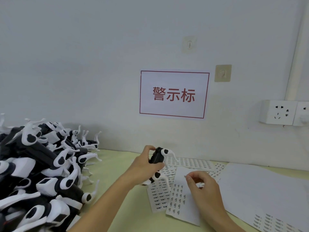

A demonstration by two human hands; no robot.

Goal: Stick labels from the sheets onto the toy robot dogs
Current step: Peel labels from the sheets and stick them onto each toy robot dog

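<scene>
The right hand (203, 186) is low in the view, over a white paper sheet of small printed labels (179, 198); its grip is pinched, thumb and first finger pressed together on a tiny label (186, 176) at the top of that sheet; more label sheets (190, 162) lie fanned out under and behind it on the pale yellow bench (117, 164); a big plain white sheet (260, 186) lies to the right, with a few labels at its near corner. The left hand (145, 164) holds one black and white plastic toy robot dog (158, 163) up off the bench, just left of the sheets; its fingers are curled round the black body, and the white legs stick out above and below. A big heap of the same black and white toy dogs (40, 173) sits on the left of the bench; on the wall are a white sign with a red border (173, 94) and a white power socket (278, 112).
</scene>
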